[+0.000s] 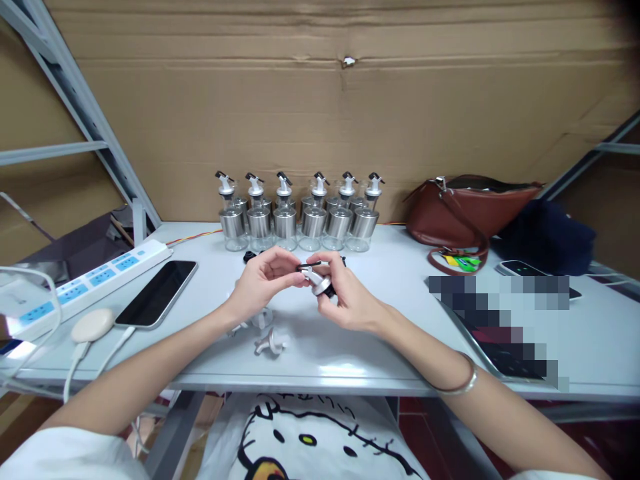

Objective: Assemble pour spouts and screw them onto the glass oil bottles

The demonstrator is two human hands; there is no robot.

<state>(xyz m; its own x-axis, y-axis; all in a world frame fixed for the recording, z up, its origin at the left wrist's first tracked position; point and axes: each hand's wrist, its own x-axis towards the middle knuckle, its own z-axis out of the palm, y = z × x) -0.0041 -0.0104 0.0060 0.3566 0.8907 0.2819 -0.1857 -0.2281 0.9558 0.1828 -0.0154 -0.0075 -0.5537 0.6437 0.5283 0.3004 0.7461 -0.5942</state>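
My right hand (353, 297) holds a silver-grey bottle pourer (320, 283) with a black stopper end, raised just above the table. The fingertips of my left hand (260, 280) pinch at the pourer's spout end, by a thin black flap lever (310, 266). Whether the lever is fixed to the spout is hard to make out. Below my hands lies a loose grey pourer piece (271, 341). More pale pieces (261, 318) sit close to it, partly behind my left forearm. Small black parts (249, 256) lie behind my left hand.
Several glass-and-steel oil bottles (285, 223) stand in rows at the back, the front ones topped with pourers. On the left are a phone (157, 295), a power strip (90, 283) and a round charger (93, 325). A brown handbag (450, 217) rests at the back right.
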